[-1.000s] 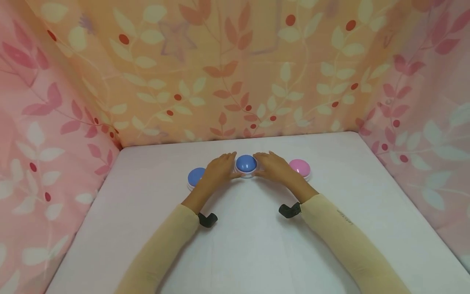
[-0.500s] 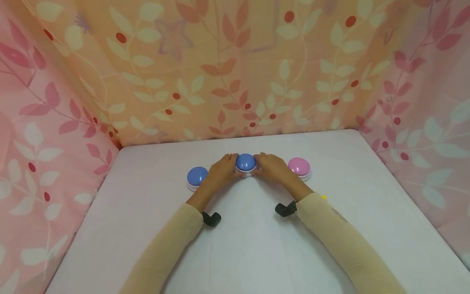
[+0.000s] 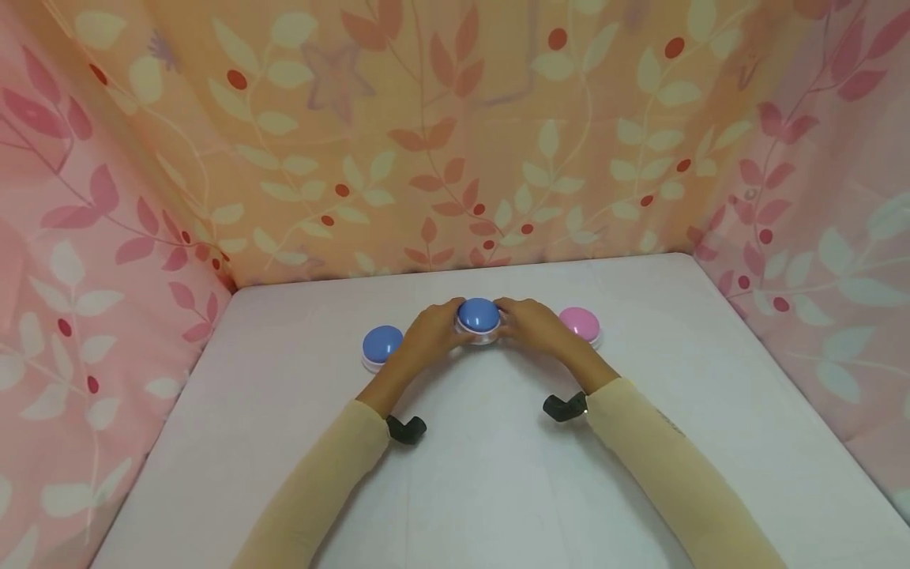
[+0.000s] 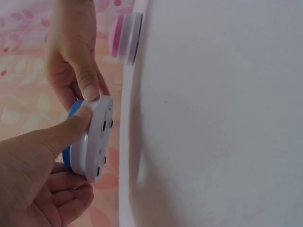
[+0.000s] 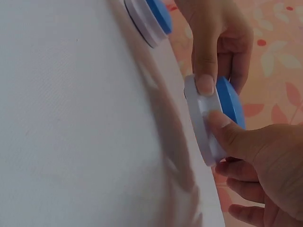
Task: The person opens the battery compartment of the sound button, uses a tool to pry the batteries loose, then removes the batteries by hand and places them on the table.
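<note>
Curtain (image 3: 455, 142) w/ leaf & red-dot print, orange at back, pink both sides. White table (image 3: 483, 490) below, running to back curtain. L sleeve (image 3: 316, 482) & R sleeve (image 3: 678, 474), pale yellow, reach fwd over table. L hand (image 3: 429, 332) grips L side of centre blue button (image 3: 479, 315), thumb on white rim, fingers curled at far side; R hand (image 3: 532, 326) same on R side, its thumb near the other. Button approx. mid-table L–R, toward back; held up off surface, blue dome up, underside showing in L wrist view. 2nd blue button (image 3: 381, 344) on table, just beside L hand, partly hidden by L arm. Pink button (image 3: 580, 325) on table beyond R arm, partly covered. Black wrist pieces (image 3: 407, 431) stick out inward, 1 per cuff. Smallest: dark feet (image 4: 104, 126) on underside of held button.
</note>
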`<action>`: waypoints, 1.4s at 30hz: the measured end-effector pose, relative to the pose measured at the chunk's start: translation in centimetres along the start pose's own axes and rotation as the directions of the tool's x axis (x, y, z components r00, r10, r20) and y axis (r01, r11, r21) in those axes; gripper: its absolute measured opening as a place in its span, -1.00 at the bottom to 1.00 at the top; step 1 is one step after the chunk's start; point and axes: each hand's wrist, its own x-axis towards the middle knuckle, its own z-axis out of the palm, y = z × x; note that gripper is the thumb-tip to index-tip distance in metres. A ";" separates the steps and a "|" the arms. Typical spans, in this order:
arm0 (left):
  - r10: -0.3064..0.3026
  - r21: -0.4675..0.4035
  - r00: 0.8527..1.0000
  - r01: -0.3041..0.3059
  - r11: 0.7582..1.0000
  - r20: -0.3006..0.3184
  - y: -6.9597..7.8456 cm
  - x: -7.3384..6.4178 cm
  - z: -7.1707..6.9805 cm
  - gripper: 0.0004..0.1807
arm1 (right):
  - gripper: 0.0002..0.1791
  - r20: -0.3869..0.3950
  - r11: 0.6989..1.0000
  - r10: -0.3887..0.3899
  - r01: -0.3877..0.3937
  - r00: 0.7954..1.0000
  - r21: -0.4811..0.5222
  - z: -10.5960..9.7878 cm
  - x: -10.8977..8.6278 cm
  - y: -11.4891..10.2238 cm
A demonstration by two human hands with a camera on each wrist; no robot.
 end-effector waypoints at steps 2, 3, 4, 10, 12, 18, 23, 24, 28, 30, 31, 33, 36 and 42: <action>0.023 -0.041 0.999 -0.024 0.999 -0.033 0.0 -0.2 -0.5 -0.16 | -0.33 -0.010 0.997 -0.036 0.037 0.999 0.071 -0.5 -0.4 0.1; 0.037 -0.064 0.998 -0.041 0.997 -0.054 0.0 -0.3 -0.8 -0.16 | -0.34 -0.014 0.993 -0.054 0.055 0.998 0.109 -0.7 -0.5 0.1; 0.053 -0.092 0.996 -0.059 0.994 -0.073 -0.1 -0.4 -1.0 -0.17 | -0.34 -0.017 0.987 -0.065 0.067 0.998 0.148 -0.8 -0.7 0.1; 0.101 -0.294 0.982 -0.145 0.945 -0.160 0.0 -1.2 -1.8 -0.24 | -0.30 -0.034 0.944 -0.094 0.100 0.995 0.313 -0.8 -1.4 0.4; 0.104 -0.339 0.979 -0.160 0.927 -0.176 0.2 -1.6 -2.0 -0.25 | -0.32 -0.056 0.924 -0.103 0.117 0.993 0.363 -0.8 -1.8 0.3; 0.070 -0.498 0.981 -0.152 0.854 -0.179 0.8 -3.0 -2.4 -0.24 | -0.37 -0.102 0.888 -0.080 0.117 0.992 0.445 -1.2 -3.3 -0.9; 0.029 -0.631 0.990 -0.113 0.768 -0.141 0.8 -4.0 -2.9 -0.27 | -0.36 -0.106 0.895 -0.053 0.094 0.993 0.435 -1.5 -4.3 -2.2; 0.020 -0.655 0.992 -0.094 0.749 -0.121 0.9 -4.2 -3.0 -0.27 | -0.36 -0.111 0.892 -0.057 0.101 0.992 0.440 -1.6 -4.5 -2.4; -0.022 -0.741 0.999 -0.002 0.672 -0.023 1.2 -4.8 -3.4 -0.27 | -0.35 -0.142 0.876 -0.073 0.132 0.987 0.464 -1.6 -5.1 -3.0; -0.044 -0.771 0.999 0.040 0.636 0.015 1.4 -5.0 -3.5 -0.31 | -0.34 -0.152 0.870 -0.075 0.139 0.985 0.473 -1.5 -5.4 -3.1; -0.055 -0.779 0.998 0.056 0.625 0.028 1.4 -5.1 -3.5 -0.33 | -0.33 -0.157 0.866 -0.076 0.143 0.985 0.479 -1.4 -5.5 -3.2; -0.085 -0.775 0.996 0.085 0.626 0.040 1.5 -5.2 -3.5 -0.36 | -0.29 -0.158 0.856 -0.085 0.153 0.984 0.493 -1.3 -5.7 -3.3; -0.129 -0.749 0.990 0.125 0.651 0.054 1.5 -5.4 -3.5 -0.35 | -0.23 -0.157 0.850 -0.111 0.175 0.981 0.496 -1.0 -5.8 -3.5; -0.179 -0.754 0.980 0.181 0.632 0.085 1.8 -5.6 -3.6 -0.27 | -0.33 -0.180 0.871 -0.133 0.202 0.975 0.447 -0.5 -6.0 -3.7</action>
